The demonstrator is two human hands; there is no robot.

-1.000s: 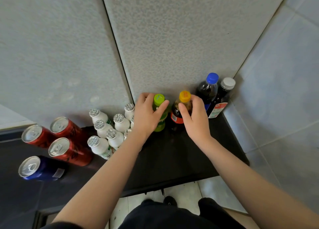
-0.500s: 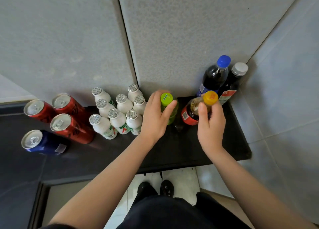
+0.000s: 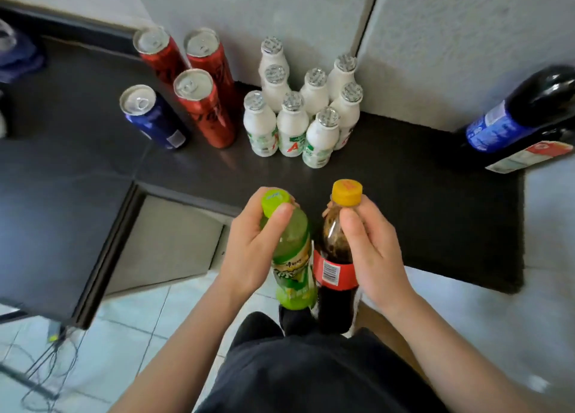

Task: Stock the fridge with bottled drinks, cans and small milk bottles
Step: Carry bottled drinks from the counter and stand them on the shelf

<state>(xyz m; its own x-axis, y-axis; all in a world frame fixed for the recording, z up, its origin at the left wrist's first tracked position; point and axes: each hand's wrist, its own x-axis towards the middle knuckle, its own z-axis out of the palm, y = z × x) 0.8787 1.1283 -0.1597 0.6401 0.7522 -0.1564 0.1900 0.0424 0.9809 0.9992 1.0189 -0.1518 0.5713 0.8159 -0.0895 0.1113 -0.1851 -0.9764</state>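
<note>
My left hand (image 3: 249, 251) grips a green bottle (image 3: 294, 269) with a lime cap by its neck. My right hand (image 3: 373, 254) grips a dark cola bottle (image 3: 334, 275) with an orange cap and a red label. Both bottles hang side by side, lifted off the black counter (image 3: 435, 226), over its front edge. On the counter stand several small white milk bottles (image 3: 298, 111), three red cans (image 3: 202, 101) and a blue can (image 3: 149, 117). Two dark bottles (image 3: 522, 117) lean into view at the far right.
Grey wall panels (image 3: 466, 39) rise behind the counter. A recessed grey panel (image 3: 168, 241) sits in the lower black surface at left. Pale floor tiles and loose cables (image 3: 53, 359) lie below. My dark trousers (image 3: 311, 366) and shoes show under the bottles.
Both hands have lifted the green and cola bottles off the back of the counter and drawn them toward me. The view has tilted down and swung right.
</note>
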